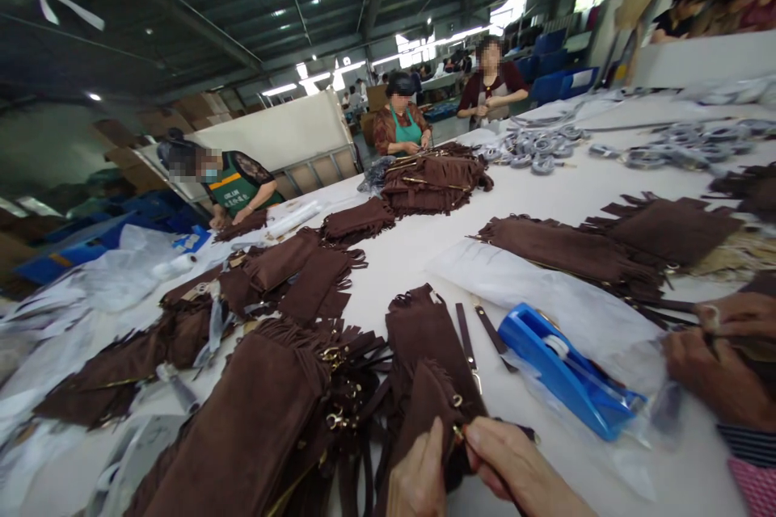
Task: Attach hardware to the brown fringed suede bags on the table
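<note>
We are pinching a small gold fitting (458,434), too blurred to make out, in our right hand (515,464), beside a brown fringed bag (419,397) lying left of the blue tape dispenser (563,371). The view's lower edge is cutting off our left hand (419,475), touching the bag; we cannot tell whether it is gripping.
</note>
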`<state>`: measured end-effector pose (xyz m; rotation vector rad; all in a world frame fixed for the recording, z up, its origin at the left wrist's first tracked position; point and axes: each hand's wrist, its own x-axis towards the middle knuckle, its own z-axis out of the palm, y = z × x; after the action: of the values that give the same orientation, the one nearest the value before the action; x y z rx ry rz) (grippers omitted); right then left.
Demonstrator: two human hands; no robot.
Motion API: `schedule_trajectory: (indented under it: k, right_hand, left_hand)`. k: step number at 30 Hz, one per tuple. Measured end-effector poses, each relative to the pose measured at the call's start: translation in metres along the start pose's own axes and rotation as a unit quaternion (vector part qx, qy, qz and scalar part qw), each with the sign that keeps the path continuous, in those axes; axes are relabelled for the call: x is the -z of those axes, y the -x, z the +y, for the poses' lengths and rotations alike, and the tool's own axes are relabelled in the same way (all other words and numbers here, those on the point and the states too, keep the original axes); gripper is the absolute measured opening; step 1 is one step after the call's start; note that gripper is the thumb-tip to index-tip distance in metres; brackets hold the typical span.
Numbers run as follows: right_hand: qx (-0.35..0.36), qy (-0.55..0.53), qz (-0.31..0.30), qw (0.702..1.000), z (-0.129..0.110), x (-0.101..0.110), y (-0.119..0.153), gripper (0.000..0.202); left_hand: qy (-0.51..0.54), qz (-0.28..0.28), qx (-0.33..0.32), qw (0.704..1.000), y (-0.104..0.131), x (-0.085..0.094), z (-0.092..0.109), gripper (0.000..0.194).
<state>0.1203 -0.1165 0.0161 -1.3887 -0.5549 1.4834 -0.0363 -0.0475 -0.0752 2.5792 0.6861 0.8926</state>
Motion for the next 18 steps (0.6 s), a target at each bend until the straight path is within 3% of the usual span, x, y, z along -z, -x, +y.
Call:
schedule_trajectory:
  k: [3,6,10,13,16,18]
  right_hand:
    - [0.086,0.156,0.051,0.983,-0.004,0.017,0.000,0.045]
    - [0.197,0.256,0.100,0.941,-0.005,0.025,-0.004,0.036]
    - [0.217,0.284,0.032,0.933,-0.003,0.013,-0.008,0.048]
    - [0.223,0.270,0.022,0.936,-0.002,0.002,-0.007,0.039]
    - [0.217,0.278,0.031,0.935,0.005,0.000,-0.010,0.021]
    - [0.194,0.280,0.037,0.940,0.015,0.003,-0.012,0.026]
  left_hand:
    - [0.135,-0.063,0.078,0.986,-0.003,0.021,-0.004,0.040]
    - [0.254,-0.143,0.169,0.942,-0.017,0.052,-0.001,0.037]
    - [0.405,-0.211,0.275,0.846,-0.034,0.086,0.006,0.047]
    - [0.464,-0.234,0.354,0.778,-0.038,0.095,0.006,0.059]
    - [0.438,-0.237,0.403,0.768,-0.034,0.093,0.002,0.064]
    - [0.444,-0.220,0.403,0.769,-0.030,0.087,-0.001,0.062]
